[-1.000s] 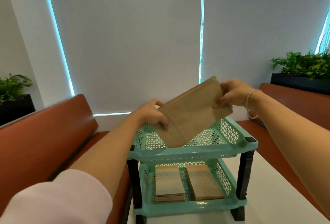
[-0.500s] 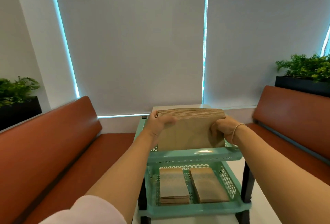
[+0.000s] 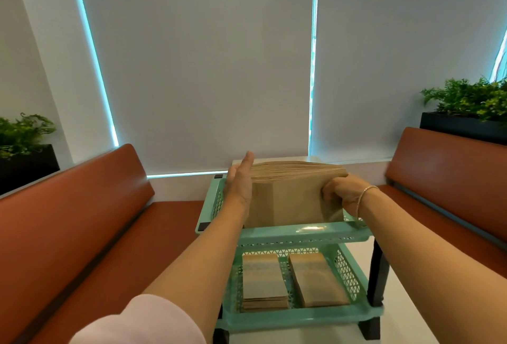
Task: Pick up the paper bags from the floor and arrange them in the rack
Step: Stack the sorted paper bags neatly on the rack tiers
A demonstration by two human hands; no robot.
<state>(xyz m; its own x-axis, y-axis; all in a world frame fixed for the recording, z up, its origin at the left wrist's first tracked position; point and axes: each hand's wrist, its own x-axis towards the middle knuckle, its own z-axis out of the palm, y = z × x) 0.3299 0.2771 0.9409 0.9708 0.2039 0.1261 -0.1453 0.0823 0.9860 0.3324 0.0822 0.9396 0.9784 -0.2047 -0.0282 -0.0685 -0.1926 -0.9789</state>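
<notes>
Two rust-brown benches face each other, the left bench (image 3: 82, 223) and the right bench (image 3: 450, 179) flanking a mint-green rack (image 3: 299, 234) that stands on a white table (image 3: 411, 305) between them. Behind the rack hang pale roller blinds (image 3: 203, 63) edged with blue light. Dark planters with green ferns stand behind each bench back, one planter far left of the rack (image 3: 24, 148) and another far right (image 3: 466, 113).

The rack has two perforated tiers on dark legs. In its top tier a thick stack of paper bags (image 3: 293, 198) stands on edge, upright, its top edges fanned slightly. The left hand (image 3: 240, 181) lies flat against the stack's left side, fingers straight and pressed together, pointing away from the person. The right hand (image 3: 340, 192) curls round the stack's right edge, gripping it; a thin bracelet (image 3: 363, 198) circles that wrist.

In the rack's bottom tier two flat piles of bags lie side by side, a left pile (image 3: 263, 280) and a right pile (image 3: 315, 279), close but not touching.
</notes>
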